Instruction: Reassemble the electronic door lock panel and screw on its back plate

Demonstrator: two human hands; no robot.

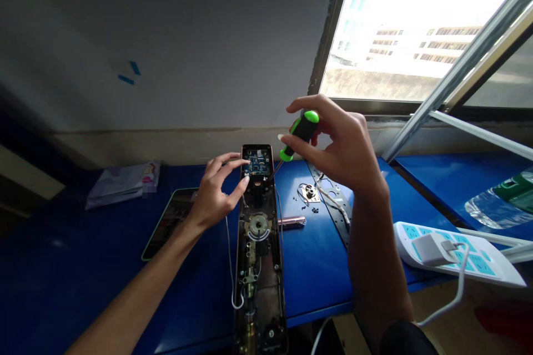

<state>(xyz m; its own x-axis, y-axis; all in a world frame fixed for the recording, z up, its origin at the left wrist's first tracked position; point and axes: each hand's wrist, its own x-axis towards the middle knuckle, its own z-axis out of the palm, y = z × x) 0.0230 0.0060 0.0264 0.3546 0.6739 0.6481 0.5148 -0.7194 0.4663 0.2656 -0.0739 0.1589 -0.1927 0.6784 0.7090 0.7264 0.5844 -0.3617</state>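
Black metal or plastic, we cannot tell which, forms the long casing (pixel 273 283) running from the middle of our view towards six o'clock, where the lower edge cuts it off. Against that dark interior we lose the tip of the green-and-black screwdriver (pixel 303 128), so whether it meets a screw is unclear. At three o'clock, the bottle (pixel 516 194) is cropped by the edge.

Our right hand (pixel 343 144), at two o'clock, grips the screwdriver's handle, thumb along it and forefinger arched over the top; the other fingers are mostly hidden. Our left hand (pixel 219 186), at eight o'clock, is loosely spread, gripping nothing we can see, its fingertips at the circuit board's left side; whether they press, we cannot tell.

Inside the casing, the circuit board (pixel 260 162) sits at its twelve o'clock end; lower down come a round metal disc (pixel 258 224) and brass-coloured fittings (pixel 250 277). Towards four o'clock, tiny screws (pixel 315 211) lie on the blue tabletop (pixel 318 272), near a perforated plate (pixel 342 222).
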